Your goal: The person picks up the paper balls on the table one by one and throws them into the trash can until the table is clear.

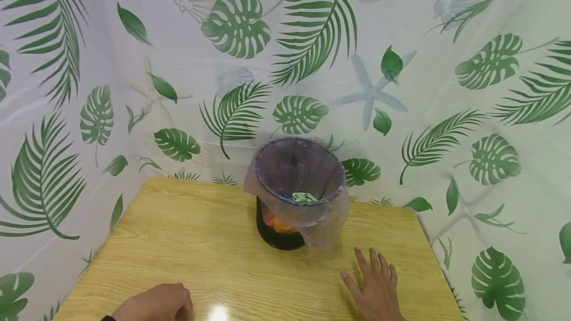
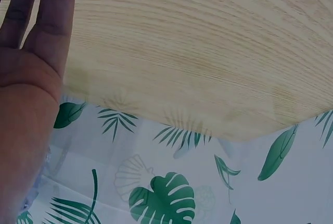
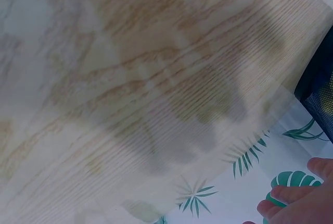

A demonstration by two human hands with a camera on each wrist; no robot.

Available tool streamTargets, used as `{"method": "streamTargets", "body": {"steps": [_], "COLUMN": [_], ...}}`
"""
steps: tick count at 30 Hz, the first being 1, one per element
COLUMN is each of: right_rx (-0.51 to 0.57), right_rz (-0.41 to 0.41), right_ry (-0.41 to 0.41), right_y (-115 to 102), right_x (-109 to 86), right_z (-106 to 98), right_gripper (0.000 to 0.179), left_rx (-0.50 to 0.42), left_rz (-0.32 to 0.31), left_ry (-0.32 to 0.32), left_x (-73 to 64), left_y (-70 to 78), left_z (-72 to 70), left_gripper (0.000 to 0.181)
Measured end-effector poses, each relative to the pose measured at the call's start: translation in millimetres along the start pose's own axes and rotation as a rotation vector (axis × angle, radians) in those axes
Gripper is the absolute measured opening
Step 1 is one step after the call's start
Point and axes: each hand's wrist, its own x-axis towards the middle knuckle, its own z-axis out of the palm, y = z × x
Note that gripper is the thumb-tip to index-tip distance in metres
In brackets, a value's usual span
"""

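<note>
A black wastebasket [image 1: 285, 241] lined with a thin, translucent purplish bag [image 1: 327, 222] stands at the back of the wooden table. Its mesh side [image 3: 323, 101] shows at the right edge of the right wrist view. Inside lie a crumpled light green piece [image 1: 303, 196] and a bit of blue; orange and red show lower down through the side. My right hand [image 1: 376, 286] is over the table in front and to the right of the basket, fingers spread, holding nothing. Near the front left, my left hand [image 1: 156, 303] is empty; the left wrist view shows its fingers [image 2: 54, 10] extended.
The light wood tabletop [image 1: 187, 237] reaches back to a white wall covering [image 1: 312, 78] printed with green leaves, shells and starfish. This covering also runs along the left and right sides. The basket stands close to the back wall, with the bag hanging over its rim.
</note>
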Motion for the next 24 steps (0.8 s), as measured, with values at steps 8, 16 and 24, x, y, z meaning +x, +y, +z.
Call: {"method": "streamTargets", "body": {"steps": [8, 16, 24], "right_rx": [-0.002, -0.008, -0.012], "right_rz": [0.009, 0.012, 0.007], "right_ry": [-0.014, -0.014, -0.005], "right_y": [2, 2, 3], "right_x": [0.4, 0.7, -0.7], "right_z": [2, 3, 5], "right_gripper": [0.075, 0.076, 0.074], "left_rx": [0.013, 0.019, 0.028], "left_rz": [0.044, 0.254, 0.388], "left_ry": [0.027, 0.093, 0.316], "left_x": [2.5, 25.8, 44.3], "left_y": [-1.5, 2.3, 34.7], "left_z": [2.4, -19.8, -53.3], "left_gripper": [0.025, 0.013, 0.011]}}
